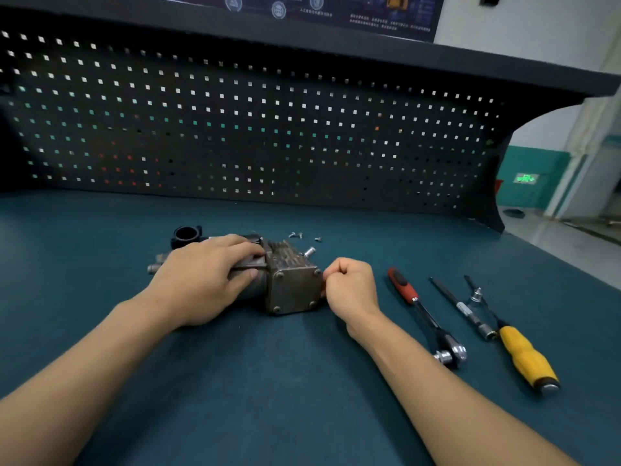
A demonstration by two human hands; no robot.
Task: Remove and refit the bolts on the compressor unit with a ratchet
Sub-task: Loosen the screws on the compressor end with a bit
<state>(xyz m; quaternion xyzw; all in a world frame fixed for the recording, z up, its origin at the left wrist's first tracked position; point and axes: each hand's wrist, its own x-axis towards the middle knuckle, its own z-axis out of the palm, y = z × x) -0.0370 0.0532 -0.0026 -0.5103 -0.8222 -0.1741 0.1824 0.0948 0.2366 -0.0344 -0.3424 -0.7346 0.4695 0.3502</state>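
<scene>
On teal mat, finned metal compressor unit is pinned by flat left hand; right hand is curled at 3 o'clock, contents unclear.

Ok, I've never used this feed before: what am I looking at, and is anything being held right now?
There is no machine here: these are a person's two bare hands, seen from one camera worn on their head, looking down at a bench. The left hand rests on top of the compressor unit, pressing it down. The right hand is curled at the upper right corner of the unit's end plate; whether its fingertips pinch a bolt there is hidden. The ratchet lies untouched to the right, beside an extension bar and a yellow-handled screwdriver. A few loose bolts lie behind the unit.
</scene>
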